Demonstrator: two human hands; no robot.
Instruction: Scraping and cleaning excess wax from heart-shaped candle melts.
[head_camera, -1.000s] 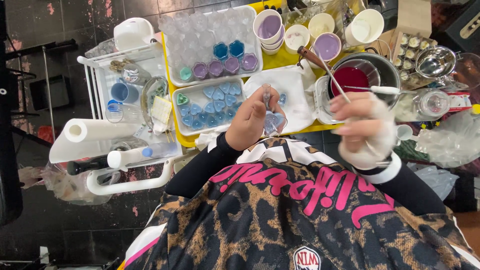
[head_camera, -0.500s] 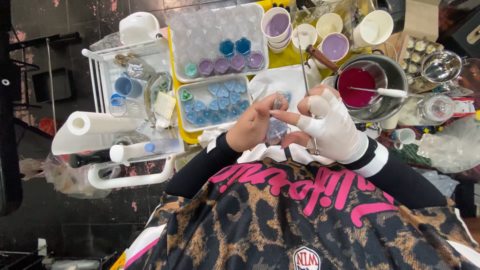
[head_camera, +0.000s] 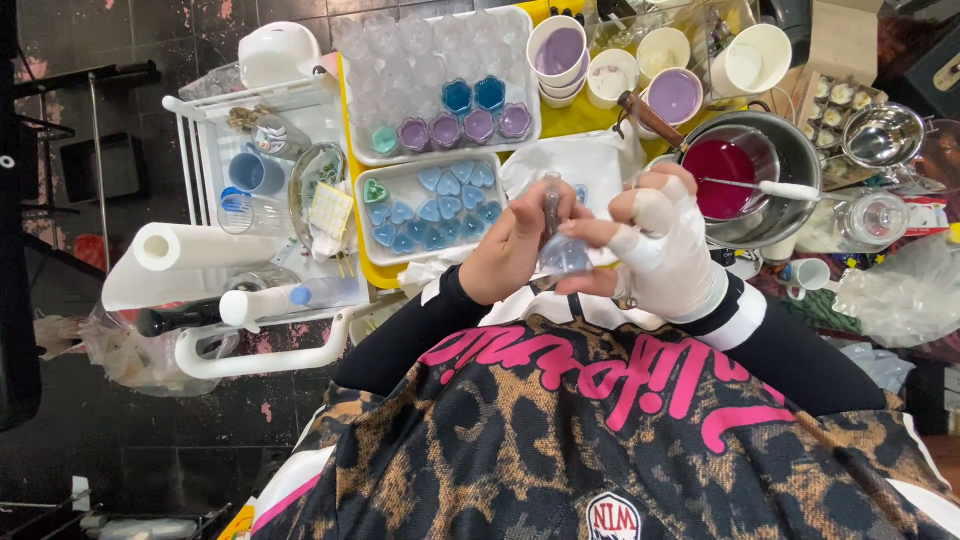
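My left hand (head_camera: 510, 250), bare, and my right hand (head_camera: 665, 250), in a white fingerless glove, meet in front of my chest. Together they hold a small clear plastic cup (head_camera: 565, 258). A thin metal rod (head_camera: 552, 205) stands up from it between my fingers. My right thumb and forefinger pinch the cup's side. Just beyond my left hand lies a white tray of blue heart-shaped pieces (head_camera: 430, 205). Close to my right hand is a steel pot of dark pink liquid (head_camera: 740, 175), with a white-handled tool (head_camera: 770, 187) resting across it.
A big tray of clear cups (head_camera: 440, 80), some filled purple or blue, sits further out on the yellow table (head_camera: 575, 120). Paper cups (head_camera: 558, 50) stand behind the pot, a steel bowl (head_camera: 880, 135) at right. A white cart (head_camera: 250, 200) with a paper roll (head_camera: 190, 250) stands left.
My right hand has come left from the pot to join my left hand on the small clear cup. Both hands have drawn slightly closer to my chest.
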